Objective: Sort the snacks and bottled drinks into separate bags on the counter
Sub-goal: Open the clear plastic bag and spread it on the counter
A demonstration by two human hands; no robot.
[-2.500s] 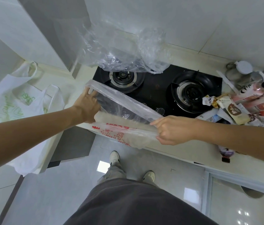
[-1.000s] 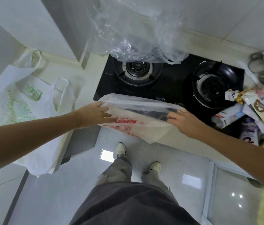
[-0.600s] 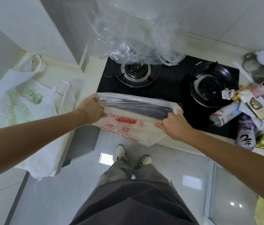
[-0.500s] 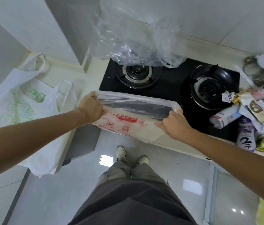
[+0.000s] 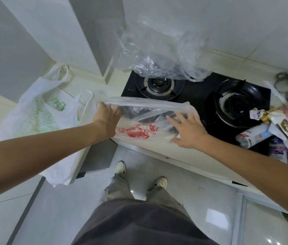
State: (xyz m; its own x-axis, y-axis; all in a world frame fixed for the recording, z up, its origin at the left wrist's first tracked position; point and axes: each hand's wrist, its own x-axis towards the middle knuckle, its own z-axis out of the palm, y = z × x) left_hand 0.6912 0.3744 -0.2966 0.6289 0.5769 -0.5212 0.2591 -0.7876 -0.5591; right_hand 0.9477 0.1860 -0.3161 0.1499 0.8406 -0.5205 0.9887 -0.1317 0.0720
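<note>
Red-print bag point(image 5: 139, 131): thin translucent plastic with red lettering, centre of frame, lying over the counter's front edge and the near edge of the black hob; mouth held slightly open along its upper rim.
White bag point(image 5: 47, 117): opaque white carrier with green print, left of frame, spread flat on the counter, handles towards upper left, lower part hanging over the counter's edge.
Clear bag point(image 5: 161, 57): crumpled transparent plastic, upper centre, above the rear of the hob.
Snacks point(image 5: 281, 121): heap of wrapped packets, white, gold and pink, right edge of frame.
Bottled drinks point(image 5: 253, 136): one white-labelled bottle on its side at the heap's lower left; a purple-labelled one just below it.
</note>
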